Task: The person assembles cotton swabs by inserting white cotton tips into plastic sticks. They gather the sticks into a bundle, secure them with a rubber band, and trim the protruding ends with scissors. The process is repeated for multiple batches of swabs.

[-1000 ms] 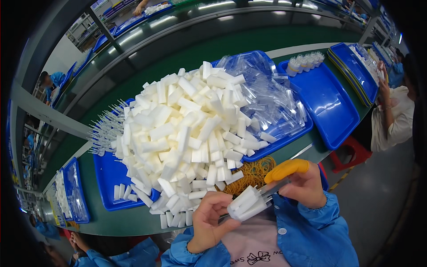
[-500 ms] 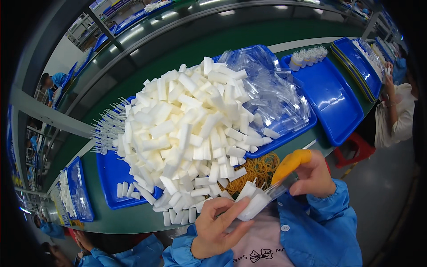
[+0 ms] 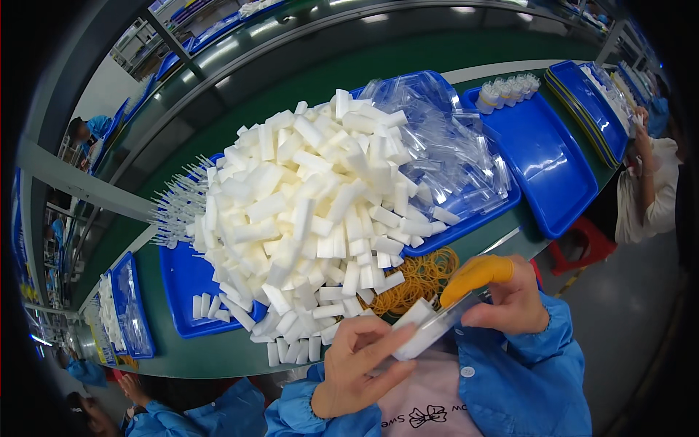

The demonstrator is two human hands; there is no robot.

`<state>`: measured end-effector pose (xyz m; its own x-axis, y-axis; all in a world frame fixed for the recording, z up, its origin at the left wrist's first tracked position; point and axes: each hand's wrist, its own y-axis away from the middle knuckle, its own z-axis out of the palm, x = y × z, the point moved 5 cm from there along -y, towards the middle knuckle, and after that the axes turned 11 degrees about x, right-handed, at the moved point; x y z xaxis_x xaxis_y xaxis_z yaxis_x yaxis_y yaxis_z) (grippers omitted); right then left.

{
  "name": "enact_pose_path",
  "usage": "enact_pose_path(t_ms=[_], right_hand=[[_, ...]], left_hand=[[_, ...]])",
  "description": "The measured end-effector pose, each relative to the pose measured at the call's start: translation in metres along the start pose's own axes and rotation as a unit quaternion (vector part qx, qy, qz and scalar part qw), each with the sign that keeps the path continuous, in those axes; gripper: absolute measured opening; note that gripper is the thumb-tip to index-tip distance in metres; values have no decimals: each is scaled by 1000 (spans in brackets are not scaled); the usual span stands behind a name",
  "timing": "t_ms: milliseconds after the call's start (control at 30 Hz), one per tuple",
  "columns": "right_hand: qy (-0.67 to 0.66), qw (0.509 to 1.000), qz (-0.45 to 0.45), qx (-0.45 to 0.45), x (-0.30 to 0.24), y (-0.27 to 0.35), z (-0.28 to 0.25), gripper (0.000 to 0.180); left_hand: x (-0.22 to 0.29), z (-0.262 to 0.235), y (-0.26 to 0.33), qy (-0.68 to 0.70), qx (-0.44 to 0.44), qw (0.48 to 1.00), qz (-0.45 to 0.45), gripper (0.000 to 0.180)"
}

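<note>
My left hand [image 3: 360,364] grips a white foam block [image 3: 416,325] near my chest. The block sits partly inside a clear plastic sleeve [image 3: 444,320]. My right hand [image 3: 510,295], with an orange cot on its forefinger [image 3: 477,273], pinches the other end of that sleeve. Just beyond my hands lies a heap of yellow rubber bands [image 3: 421,277]. A big pile of white foam blocks [image 3: 313,211] covers a blue tray [image 3: 186,280] in front of me, with clear plastic sleeves [image 3: 455,146] heaped at its right end.
A blue tray [image 3: 542,160] with small white bottles [image 3: 506,91] stands to the right, stacked blue trays [image 3: 586,102] beyond it. A person in a white top [image 3: 652,189] works at the far right. Another blue tray [image 3: 127,306] lies far left. A red stool [image 3: 582,247] stands below the bench.
My hands have stayed near my chest; the foam block has slid a bit further into the sleeve, and my left fingers have shifted along it.
</note>
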<state>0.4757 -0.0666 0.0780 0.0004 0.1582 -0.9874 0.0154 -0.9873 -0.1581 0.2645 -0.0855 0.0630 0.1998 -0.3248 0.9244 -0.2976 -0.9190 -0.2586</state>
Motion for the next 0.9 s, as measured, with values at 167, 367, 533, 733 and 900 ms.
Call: enact_pose_path(t_ms=[167,367,533,733,900], right_hand=[[-13,998,-50,26,4,-3,-2,23],[-147,985,58,64,23,0,4,16],[-135,988,45,66,18,11,8,18],[-167,976,47,131,19,20,10,20],[-164,975,38,146,20,15,9,18]], left_hand=[[-11,-2,-3,236,131,959,-90,31],[-16,-4,-1,135,65,988,-28,23],[-13,-10,1,102,60,993,25,19],[-15,-6,-6,172,40,984,1,28],[-19,-6,-4,151,43,987,-13,44]])
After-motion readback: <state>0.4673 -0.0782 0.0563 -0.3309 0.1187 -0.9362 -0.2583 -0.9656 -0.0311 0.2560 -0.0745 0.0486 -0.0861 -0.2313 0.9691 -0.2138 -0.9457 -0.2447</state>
